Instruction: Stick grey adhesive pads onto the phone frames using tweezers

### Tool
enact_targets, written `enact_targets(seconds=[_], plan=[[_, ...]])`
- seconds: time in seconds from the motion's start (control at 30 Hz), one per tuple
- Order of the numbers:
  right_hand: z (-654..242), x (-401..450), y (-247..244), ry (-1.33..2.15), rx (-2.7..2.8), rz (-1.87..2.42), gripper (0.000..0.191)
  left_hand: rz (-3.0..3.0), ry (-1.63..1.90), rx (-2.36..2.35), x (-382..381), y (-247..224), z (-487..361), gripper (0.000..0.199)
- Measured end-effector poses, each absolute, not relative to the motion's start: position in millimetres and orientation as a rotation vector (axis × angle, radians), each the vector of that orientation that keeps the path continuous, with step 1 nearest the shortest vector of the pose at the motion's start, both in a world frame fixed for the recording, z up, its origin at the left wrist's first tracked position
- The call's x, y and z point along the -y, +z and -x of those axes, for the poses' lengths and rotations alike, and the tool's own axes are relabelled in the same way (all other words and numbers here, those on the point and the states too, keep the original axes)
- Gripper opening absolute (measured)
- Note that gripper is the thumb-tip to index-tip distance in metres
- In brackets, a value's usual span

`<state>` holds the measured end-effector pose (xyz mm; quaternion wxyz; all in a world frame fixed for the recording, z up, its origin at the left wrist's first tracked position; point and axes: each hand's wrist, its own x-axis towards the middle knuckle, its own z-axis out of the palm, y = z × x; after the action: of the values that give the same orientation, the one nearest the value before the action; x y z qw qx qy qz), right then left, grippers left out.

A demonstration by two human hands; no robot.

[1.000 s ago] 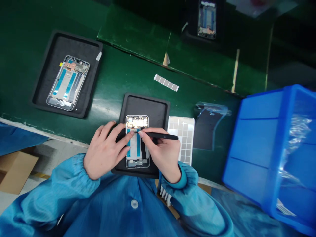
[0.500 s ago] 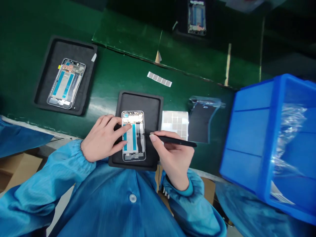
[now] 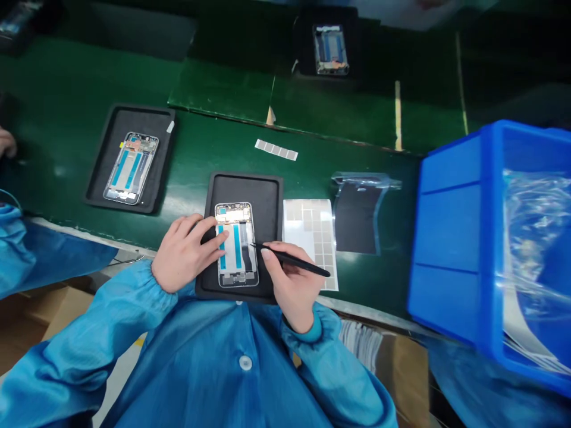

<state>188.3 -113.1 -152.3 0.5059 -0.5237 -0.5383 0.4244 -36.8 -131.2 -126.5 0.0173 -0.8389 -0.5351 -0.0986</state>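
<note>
An opened phone body with blue strips lies in a black tray at the table's near edge. My left hand rests at its left side, fingers apart, thumb and forefinger tips lying on the phone. In my right hand is a pair of black tweezers, tip pointing left at the phone's right edge. Whether the tip touches the phone, or pinches anything, I cannot tell. A sheet of grey square stickers lies right of the tray, partly hidden by my right hand and the tweezers.
Left stands another tray with a phone body. A sticker strip and a dark film sheet lie beyond and right. A blue bin holds clear plastic. Another person's hand shows at the left edge.
The view has shifted slightly. The tweezers' rear end has dropped, so they slope more, and more of the sticker sheet shows. My left hand keeps its place on the phone.
</note>
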Motion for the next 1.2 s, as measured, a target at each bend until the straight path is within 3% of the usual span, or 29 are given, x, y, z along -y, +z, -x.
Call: enact_targets(seconds=[0.1,0.27,0.37,0.57,0.63,0.8,0.93,1.03,1.2], plan=[[-188,114,-151,1.01,1.243,1.267,0.007,2.564,-0.446,1.643,137,-127,37,0.025],[-197,126,-147,0.994,1.097,1.238,0.009,2.106,-0.6,2.346,172,-131,27,0.051],[-199,135,-150,1.095,1.088,1.262,0.007,2.111,-0.594,2.612,191,-133,14,0.055],[-181,137,-158,1.2,0.928,1.208,0.013,1.948,-1.532,2.927,181,-129,24,0.056],[-175,133,-152,1.246,0.922,1.134,0.014,1.802,-1.658,2.909,164,-125,55,0.058],[-180,121,-131,1.289,1.063,1.097,0.014,1.471,-1.348,2.791,117,-98,167,0.061],[-199,114,-127,1.238,1.13,1.122,0.014,1.398,-1.12,2.758,96,-69,214,0.051],[-220,109,-129,1.161,1.159,1.122,0.013,1.458,-0.962,2.606,84,-61,193,0.05],[-264,109,-135,0.975,1.16,1.202,0.013,2.203,-0.38,2.201,11,-82,81,0.039]])
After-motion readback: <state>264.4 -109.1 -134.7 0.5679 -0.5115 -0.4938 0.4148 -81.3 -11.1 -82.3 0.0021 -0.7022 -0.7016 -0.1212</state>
